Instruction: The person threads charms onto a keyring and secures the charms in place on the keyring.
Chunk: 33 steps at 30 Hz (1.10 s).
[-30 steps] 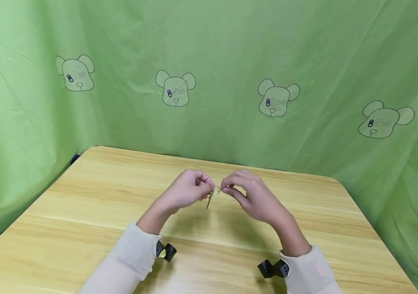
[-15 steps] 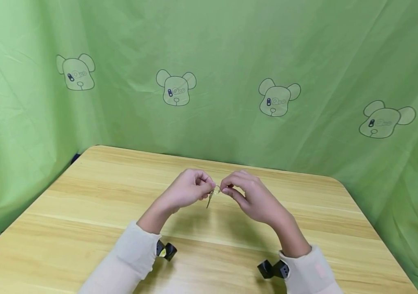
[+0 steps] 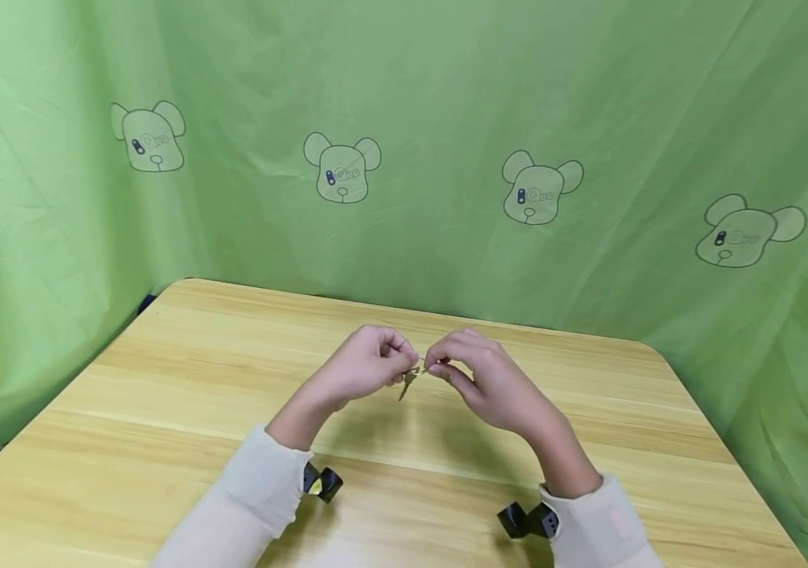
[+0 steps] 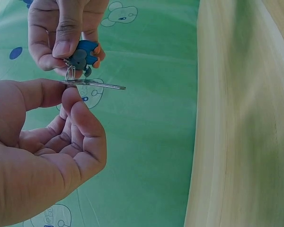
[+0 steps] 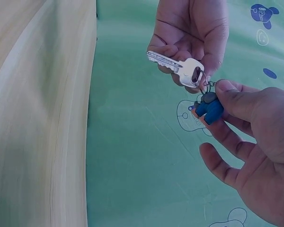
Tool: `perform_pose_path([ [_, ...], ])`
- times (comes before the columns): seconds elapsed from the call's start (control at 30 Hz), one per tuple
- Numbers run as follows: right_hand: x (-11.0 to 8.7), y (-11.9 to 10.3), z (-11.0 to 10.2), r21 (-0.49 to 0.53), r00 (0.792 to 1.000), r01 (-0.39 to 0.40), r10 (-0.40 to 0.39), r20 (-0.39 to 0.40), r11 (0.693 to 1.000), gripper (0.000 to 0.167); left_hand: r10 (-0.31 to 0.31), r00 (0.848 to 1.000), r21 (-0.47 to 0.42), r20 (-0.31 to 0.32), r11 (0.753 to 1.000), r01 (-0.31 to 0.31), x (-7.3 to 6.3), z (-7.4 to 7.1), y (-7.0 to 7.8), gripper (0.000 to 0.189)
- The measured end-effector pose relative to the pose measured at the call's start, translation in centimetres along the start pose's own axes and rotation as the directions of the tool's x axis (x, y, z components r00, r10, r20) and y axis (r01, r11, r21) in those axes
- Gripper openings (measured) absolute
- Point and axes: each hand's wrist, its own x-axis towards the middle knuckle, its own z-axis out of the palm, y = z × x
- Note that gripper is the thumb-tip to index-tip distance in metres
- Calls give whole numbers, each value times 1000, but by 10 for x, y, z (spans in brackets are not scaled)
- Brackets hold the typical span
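Above the table, both hands meet fingertip to fingertip at a small metal key ring [image 5: 203,79]. A silver key [image 5: 177,67] is threaded on it; in the head view it hangs tilted beneath the left fingertips. My left hand [image 3: 368,367] pinches the ring close to the key's head, partly covering it. With thumb and fingers, my right hand [image 3: 485,379] pinches the short chain end of a keychain, whose blue and grey figure charm [image 5: 211,109] dangles by the thumb. Fingertips hide the exact spot where chain and ring join.
A wood-grain table [image 3: 233,347] lies under both hands. Green curtain cloth [image 3: 432,260] printed with bear heads surrounds its back and sides. Black wrist cameras stick out at the left cuff [image 3: 269,477] and the right cuff [image 3: 599,513].
Between the fingertips the ring has turned, and the key now shows more of its flat side in the head view. Both hands stay almost in place.
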Motion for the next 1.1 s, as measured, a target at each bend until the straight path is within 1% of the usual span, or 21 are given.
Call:
perform_pose_path([
  [0.3,-1,1,-1,-7,1000,13,-13,-6,1000,19,-6,1000,8,0,1000,6,0,-1,1,12],
  [0.7,-1,1,-2,-10,1000,-10,10,4,1000,17,-19,1000,4,-10,1000,19,1,-1,-2,10],
  [0.87,-1,0,-1,-19,1000,2,-2,-3,1000,17,-26,1000,-7,-9,1000,26,1,-2,-1,12],
  [1.1,0,0,-2,-38,1000,9,-10,-6,999,17,-22,1000,-49,6,999,22,0,-2,1,14],
])
